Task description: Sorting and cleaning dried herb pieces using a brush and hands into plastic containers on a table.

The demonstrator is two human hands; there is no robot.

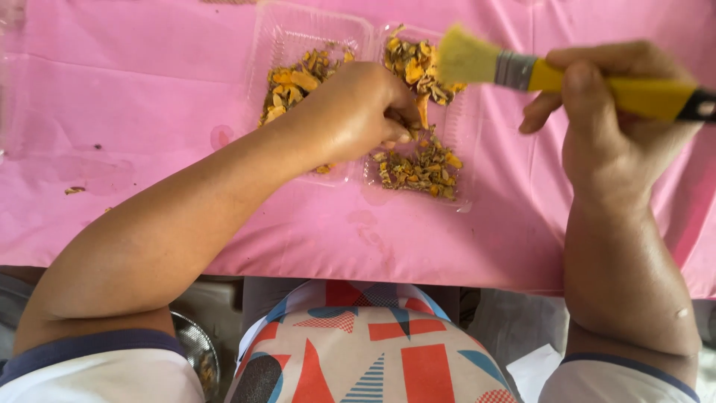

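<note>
Head camera looks straight down on a worktop covered with a pink plastic sheet (149,97). On it lies an opened clear plastic clamshell tray (462,134), its two halves side by side, both holding dried yellow-orange and brown slices (418,168) that look like cut root pieces.

The left hand (358,108) reaches across from the left and rests over the seam between the two halves. Its fingers are drawn together in a narrow pinch around one orange slice (423,110), held just above the pile in the right half. The forearm hides part of the left half, where more orange pieces (294,82) show near the far corner.

The right hand (611,112) is raised over the right edge of the tray, closed around the yellow handle of a flat paintbrush (589,82). The brush has a silver metal band and pale bristles, and its bristle tip hovers over the far end of the right half, near the pinched slice but not touching it.

A few small crumbs (73,190) lie on the pink sheet well to the left. At the near edge, a patterned apron (365,351) with red, blue and white shapes covers the person's lap, and a metal bowl (195,343) shows partly below the worktop's edge.
</note>
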